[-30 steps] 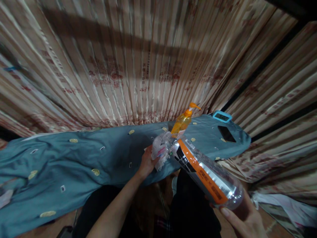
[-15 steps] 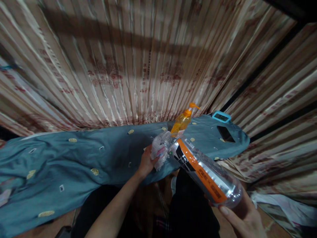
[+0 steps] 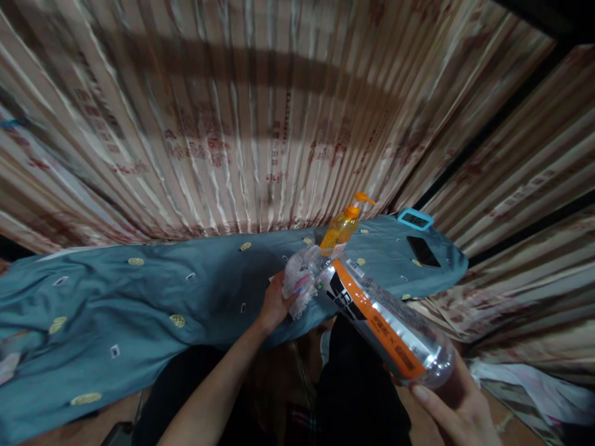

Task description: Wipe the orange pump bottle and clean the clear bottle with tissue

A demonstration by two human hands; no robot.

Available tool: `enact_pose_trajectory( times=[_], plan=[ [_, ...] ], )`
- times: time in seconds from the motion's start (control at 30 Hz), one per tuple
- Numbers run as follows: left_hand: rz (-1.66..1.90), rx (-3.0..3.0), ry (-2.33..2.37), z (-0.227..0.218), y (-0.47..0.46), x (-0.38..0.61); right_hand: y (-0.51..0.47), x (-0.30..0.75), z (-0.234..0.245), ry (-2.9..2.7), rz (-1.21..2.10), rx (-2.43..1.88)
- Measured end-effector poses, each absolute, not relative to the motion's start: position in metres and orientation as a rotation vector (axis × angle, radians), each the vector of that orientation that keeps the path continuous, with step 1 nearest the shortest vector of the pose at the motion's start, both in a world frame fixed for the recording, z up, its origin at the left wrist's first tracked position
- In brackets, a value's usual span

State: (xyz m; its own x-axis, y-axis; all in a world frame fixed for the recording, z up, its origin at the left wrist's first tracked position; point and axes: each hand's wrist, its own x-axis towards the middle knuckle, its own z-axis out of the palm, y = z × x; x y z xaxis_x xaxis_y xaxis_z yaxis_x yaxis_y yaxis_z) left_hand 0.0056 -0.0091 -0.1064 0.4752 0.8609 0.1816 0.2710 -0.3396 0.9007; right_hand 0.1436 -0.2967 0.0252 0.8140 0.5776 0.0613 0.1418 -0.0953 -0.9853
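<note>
My right hand (image 3: 453, 409) grips the base of a clear plastic bottle (image 3: 385, 322) with an orange, black and silver label, tilted so its neck points up and left. My left hand (image 3: 275, 301) is closed on a crumpled clear plastic wrapper (image 3: 302, 277) at the bottle's neck end, just above the front edge of a surface covered by a teal cloth (image 3: 139, 310). An orange pump bottle (image 3: 343, 226) stands on the cloth right behind the wrapper.
A black phone (image 3: 423, 251) and a small blue-framed digital clock (image 3: 415, 218) lie at the cloth's right end. Pleated beige patterned curtains (image 3: 260, 118) hang close behind and to the right. My dark-clothed legs are below.
Almost nothing has moved; the view shifted slightly and both hands keep the same hold on wrapper and bottle.
</note>
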Motion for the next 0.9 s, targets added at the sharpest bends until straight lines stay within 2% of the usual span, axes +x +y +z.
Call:
enact_pose_trajectory(
  times=[0.43,0.73,0.9],
  plan=[
    [0.868,1.853,0.949,-0.110,-0.009,0.007,-0.294,0.138,0.027,-0.592,0.379,-1.646],
    [0.853,1.867,0.936,-0.108,-0.009,0.005,-0.298,0.154,0.011,-0.725,0.336,-1.573],
    [0.841,1.886,0.928,-0.106,-0.009,0.006,-0.294,0.138,0.024,-0.536,0.401,-1.591]
  ],
)
